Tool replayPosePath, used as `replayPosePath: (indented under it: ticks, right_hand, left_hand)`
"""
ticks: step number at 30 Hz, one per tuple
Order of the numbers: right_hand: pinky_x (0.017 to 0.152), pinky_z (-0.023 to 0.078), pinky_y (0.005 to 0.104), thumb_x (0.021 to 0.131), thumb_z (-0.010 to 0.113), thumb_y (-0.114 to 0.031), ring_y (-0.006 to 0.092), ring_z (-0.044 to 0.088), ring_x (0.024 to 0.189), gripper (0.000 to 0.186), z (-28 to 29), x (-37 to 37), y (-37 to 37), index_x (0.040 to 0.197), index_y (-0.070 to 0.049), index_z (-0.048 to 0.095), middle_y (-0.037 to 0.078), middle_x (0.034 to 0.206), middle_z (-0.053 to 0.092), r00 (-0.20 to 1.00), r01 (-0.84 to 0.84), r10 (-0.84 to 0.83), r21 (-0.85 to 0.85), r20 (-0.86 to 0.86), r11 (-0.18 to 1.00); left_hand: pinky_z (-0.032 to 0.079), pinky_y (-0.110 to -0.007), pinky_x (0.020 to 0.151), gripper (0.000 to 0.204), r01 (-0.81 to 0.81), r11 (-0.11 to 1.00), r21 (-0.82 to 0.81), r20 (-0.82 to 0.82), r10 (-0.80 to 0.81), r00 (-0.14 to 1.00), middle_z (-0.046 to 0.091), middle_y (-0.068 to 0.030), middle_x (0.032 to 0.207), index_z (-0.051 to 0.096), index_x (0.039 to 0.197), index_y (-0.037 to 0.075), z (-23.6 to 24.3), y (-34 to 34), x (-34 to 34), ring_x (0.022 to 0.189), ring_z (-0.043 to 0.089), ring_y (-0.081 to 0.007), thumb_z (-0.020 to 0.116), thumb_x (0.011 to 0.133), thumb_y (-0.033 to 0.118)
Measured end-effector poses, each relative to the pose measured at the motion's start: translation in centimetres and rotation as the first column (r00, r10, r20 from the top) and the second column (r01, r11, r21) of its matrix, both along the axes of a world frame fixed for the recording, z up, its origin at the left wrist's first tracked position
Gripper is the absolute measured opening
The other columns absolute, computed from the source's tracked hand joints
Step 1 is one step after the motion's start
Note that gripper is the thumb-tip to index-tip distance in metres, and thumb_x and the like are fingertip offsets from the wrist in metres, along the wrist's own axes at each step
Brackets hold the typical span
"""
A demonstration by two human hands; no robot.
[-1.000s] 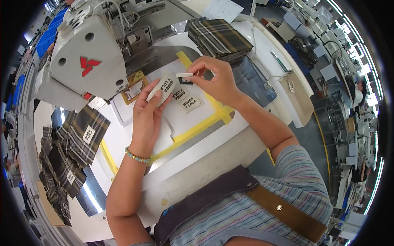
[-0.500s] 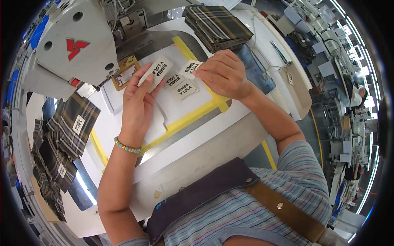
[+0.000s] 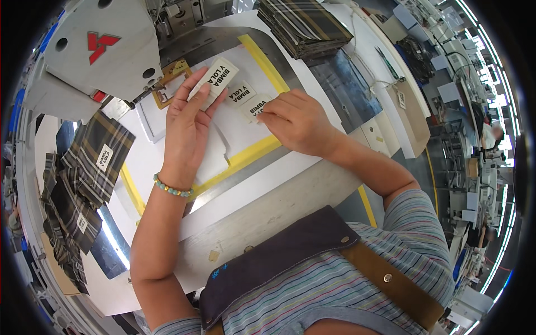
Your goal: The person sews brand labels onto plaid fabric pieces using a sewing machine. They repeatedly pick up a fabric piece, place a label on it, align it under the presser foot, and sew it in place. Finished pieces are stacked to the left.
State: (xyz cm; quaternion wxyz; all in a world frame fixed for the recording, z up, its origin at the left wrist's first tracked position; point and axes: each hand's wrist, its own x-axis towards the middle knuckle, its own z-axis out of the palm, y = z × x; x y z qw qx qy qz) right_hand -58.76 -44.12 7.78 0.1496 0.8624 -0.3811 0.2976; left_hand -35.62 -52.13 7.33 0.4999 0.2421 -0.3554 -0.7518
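Observation:
My left hand (image 3: 188, 125) grips a small stack of cream fabric labels (image 3: 224, 71) with dark lettering, held between thumb and fingers above the white board. My right hand (image 3: 298, 124) is closed in a pinch at the near edge of a cream label (image 3: 257, 107). That label lies on or just over the board, and the fingertips cover part of it. Beside it, a little farther off, another cream label (image 3: 242, 92) rests flat on the white board (image 3: 206, 153), which is edged with yellow tape (image 3: 262, 61).
A sewing machine head (image 3: 100, 50) stands at the far left, with a brass-coloured frame (image 3: 163, 95) by its needle area. Plaid fabric pieces (image 3: 95, 156) with labels lie at left. Stacked plaid pieces (image 3: 304, 28) sit at the back. Tweezers (image 3: 387, 62) lie at right.
My right hand has brought its label nearer to me, down to where a loose label lay on the board. My left hand keeps its stack. The whole view has shifted slightly.

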Motion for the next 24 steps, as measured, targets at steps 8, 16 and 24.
replayPosePath:
  ticks: [8,16,24]
  right_hand:
    - [0.072,0.051,0.0328,0.082,0.077,-0.007,0.019,0.067,0.081,0.01,0.5,-0.5,-0.2,0.092,-0.006,0.078,0.001,0.091,0.07,1.0,0.016,-0.016,-0.076,0.008,0.997]
    - [0.071,0.056,0.0281,0.09,0.078,-0.001,0.0158,0.071,0.078,0.014,3.6,-2.1,-0.2,0.103,-0.006,0.076,0.004,0.093,0.073,0.858,0.067,-0.184,0.251,0.48,0.966]
    - [0.071,0.053,0.0227,0.096,0.075,-0.003,0.005,0.064,0.078,0.016,3.7,-3.0,-0.1,0.112,-0.003,0.075,0.0,0.091,0.074,0.699,-0.061,-0.335,0.52,0.632,0.852]
  left_hand:
    - [0.053,-0.042,0.119,0.039,0.002,1.0,0.007,-0.006,-0.002,1.0,0.067,-0.0166,0.14,0.058,0.145,-0.003,0.1,0.1,0.0,0.129,0.067,-0.0227,0.064,0.108,0.008]
    - [0.053,-0.041,0.12,0.038,0.004,1.0,0.003,-0.008,-0.004,1.0,0.068,-0.016,0.139,0.06,0.144,-0.002,-0.1,0.1,0.1,0.128,0.067,-0.0223,0.064,0.108,0.009]
    - [0.053,-0.041,0.12,0.037,0.008,1.0,0.011,-0.009,-0.008,1.0,0.068,-0.0165,0.139,0.06,0.144,-0.002,0.0,0.0,0.0,0.129,0.067,-0.0226,0.063,0.108,0.009]
